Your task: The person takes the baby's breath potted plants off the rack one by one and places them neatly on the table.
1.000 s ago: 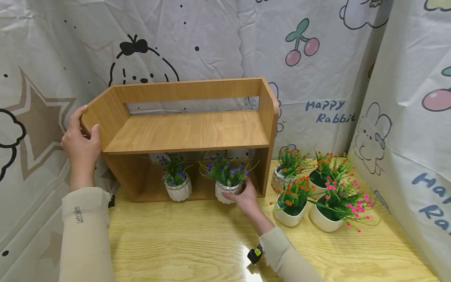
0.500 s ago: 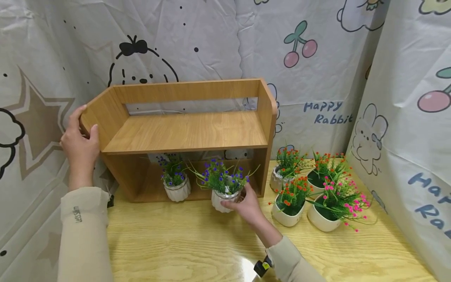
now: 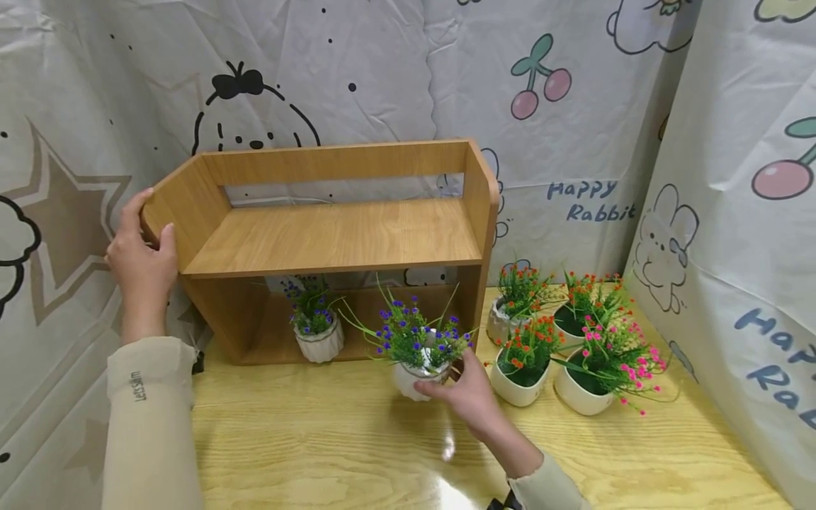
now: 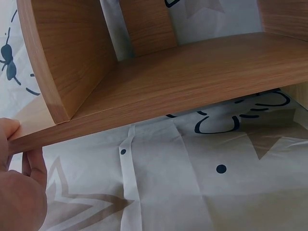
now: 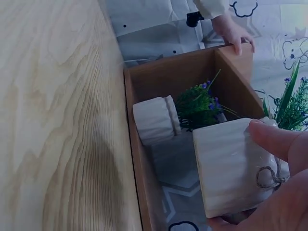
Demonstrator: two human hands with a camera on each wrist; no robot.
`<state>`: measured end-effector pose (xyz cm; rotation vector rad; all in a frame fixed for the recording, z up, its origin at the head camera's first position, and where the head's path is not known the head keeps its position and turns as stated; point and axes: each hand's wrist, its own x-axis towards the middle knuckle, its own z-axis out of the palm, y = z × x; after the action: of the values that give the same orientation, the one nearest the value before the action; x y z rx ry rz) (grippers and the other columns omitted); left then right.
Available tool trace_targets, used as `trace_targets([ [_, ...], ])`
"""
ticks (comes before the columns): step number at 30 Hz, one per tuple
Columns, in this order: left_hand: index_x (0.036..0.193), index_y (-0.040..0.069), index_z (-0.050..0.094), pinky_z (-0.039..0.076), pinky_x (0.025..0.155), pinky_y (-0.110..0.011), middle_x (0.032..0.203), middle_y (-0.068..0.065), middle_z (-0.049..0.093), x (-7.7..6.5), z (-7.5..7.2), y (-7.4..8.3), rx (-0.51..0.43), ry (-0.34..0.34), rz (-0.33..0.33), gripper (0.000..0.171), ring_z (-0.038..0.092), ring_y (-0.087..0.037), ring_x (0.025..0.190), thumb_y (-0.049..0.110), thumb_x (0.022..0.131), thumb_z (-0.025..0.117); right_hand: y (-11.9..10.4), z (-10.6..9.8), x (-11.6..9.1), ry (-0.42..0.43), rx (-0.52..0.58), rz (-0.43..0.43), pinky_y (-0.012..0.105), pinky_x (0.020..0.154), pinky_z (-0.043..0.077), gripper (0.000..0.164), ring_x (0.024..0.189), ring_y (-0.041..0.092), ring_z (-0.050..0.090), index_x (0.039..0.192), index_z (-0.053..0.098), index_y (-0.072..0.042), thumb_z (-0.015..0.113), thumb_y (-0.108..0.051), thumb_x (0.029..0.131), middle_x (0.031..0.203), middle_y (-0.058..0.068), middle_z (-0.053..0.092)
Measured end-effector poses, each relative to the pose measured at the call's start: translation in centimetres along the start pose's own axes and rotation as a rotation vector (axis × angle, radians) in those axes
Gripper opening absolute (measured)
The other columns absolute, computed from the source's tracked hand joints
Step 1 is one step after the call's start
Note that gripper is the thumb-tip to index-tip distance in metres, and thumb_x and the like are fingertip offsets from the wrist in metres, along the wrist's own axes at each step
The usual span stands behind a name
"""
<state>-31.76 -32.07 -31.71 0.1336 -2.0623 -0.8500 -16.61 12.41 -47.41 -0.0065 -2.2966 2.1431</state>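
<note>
My right hand grips a white ribbed pot of artificial blue-purple flowers, thumb on the near side, in front of the wooden desktop shelf. In the right wrist view the pot shows a twine bow and is held off the table, its base turned to the camera. My left hand holds the shelf's left side panel, with thumb and fingers on opposite faces; the left wrist view shows this hand at the panel's edge. A similar blue-flowered pot stands in the lower compartment, left of the middle.
Right of the shelf stand several potted plants: an orange-flowered one in a ribbed pot, two more orange ones in smooth white pots, and a pink-flowered pot. Printed cloth hangs behind and at both sides. The table is light wood.
My right hand has brought the blue-flowered pot out of the lower compartment, toward me and slightly right, and lifted it. My left hand keeps its hold on the shelf.
</note>
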Motion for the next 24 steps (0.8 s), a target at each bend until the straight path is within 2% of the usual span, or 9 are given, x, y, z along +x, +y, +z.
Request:
trace_targets([
  [4, 0.152, 0.037, 0.05, 0.034, 0.092, -0.046, 0.135, -0.019, 0.067, 0.1, 0.1, 0.0, 0.014, 0.007, -0.001, 0.053, 0.055, -0.033, 0.093, 0.022, 0.102, 0.059, -0.3, -1.2, -1.4, 0.017, -0.006, -0.002, 0.051, 0.112, 0.043, 0.088, 0.14, 0.046, 0.049, 0.144, 0.041, 0.0, 0.092, -0.011, 0.074, 0.144, 0.022, 0.056],
  [7, 0.151, 0.038, 0.051, 0.032, 0.087, -0.038, 0.132, -0.018, 0.068, 0.1, 0.2, -0.1, 0.023, 0.017, 0.006, 0.053, 0.049, -0.025, 0.086, 0.022, 0.101, 0.06, -0.5, -2.2, -2.3, 0.023, -0.004, -0.012, 0.046, 0.109, 0.048, 0.08, 0.135, 0.042, 0.055, 0.139, 0.047, -0.001, 0.091, -0.006, 0.073, 0.138, 0.019, 0.06],
  [11, 0.151, 0.037, 0.051, 0.032, 0.086, -0.035, 0.138, -0.013, 0.067, 0.1, 0.1, -0.2, 0.024, 0.019, 0.006, 0.053, 0.053, -0.027, 0.09, 0.021, 0.101, 0.06, -0.6, -3.7, -3.5, 0.02, -0.013, -0.026, 0.039, 0.104, 0.052, 0.07, 0.124, 0.032, 0.064, 0.133, 0.058, -0.006, 0.091, -0.002, 0.072, 0.128, 0.013, 0.067],
  [14, 0.152, 0.038, 0.05, 0.033, 0.086, -0.03, 0.143, -0.009, 0.065, 0.0, 0.1, -0.3, 0.03, 0.013, -0.008, 0.053, 0.057, -0.031, 0.097, 0.023, 0.102, 0.06, -0.6, -4.9, -4.4, 0.024, -0.058, -0.029, 0.034, 0.105, 0.051, 0.067, 0.121, 0.026, 0.066, 0.131, 0.06, -0.007, 0.091, -0.005, 0.072, 0.127, 0.009, 0.068],
  [19, 0.151, 0.04, 0.05, 0.031, 0.075, -0.018, 0.141, -0.007, 0.066, -0.1, 0.0, -0.2, 0.048, 0.011, -0.021, 0.053, 0.054, -0.018, 0.09, 0.025, 0.102, 0.06, -0.3, -6.9, -6.2, 0.022, -0.127, -0.058, 0.026, 0.107, 0.046, 0.067, 0.119, 0.016, 0.066, 0.133, 0.062, -0.01, 0.092, -0.011, 0.073, 0.129, 0.004, 0.07],
  [22, 0.151, 0.039, 0.051, 0.032, 0.076, -0.02, 0.138, -0.011, 0.068, 0.0, 0.0, -0.1, 0.046, 0.017, -0.004, 0.052, 0.054, -0.019, 0.088, 0.024, 0.102, 0.06, -0.1, -8.0, -7.3, 0.032, -0.163, -0.085, 0.02, 0.105, 0.044, 0.069, 0.118, 0.01, 0.066, 0.135, 0.061, -0.012, 0.092, -0.013, 0.073, 0.131, 0.001, 0.07],
  [24, 0.151, 0.038, 0.05, 0.035, 0.083, -0.029, 0.136, -0.015, 0.068, 0.0, 0.1, 0.0, 0.034, 0.012, 0.006, 0.052, 0.057, -0.028, 0.092, 0.024, 0.102, 0.06, 0.1, -8.7, -7.9, 0.052, -0.19, -0.093, 0.017, 0.104, 0.044, 0.072, 0.117, 0.007, 0.066, 0.137, 0.06, -0.012, 0.092, -0.014, 0.073, 0.132, 0.0, 0.069],
])
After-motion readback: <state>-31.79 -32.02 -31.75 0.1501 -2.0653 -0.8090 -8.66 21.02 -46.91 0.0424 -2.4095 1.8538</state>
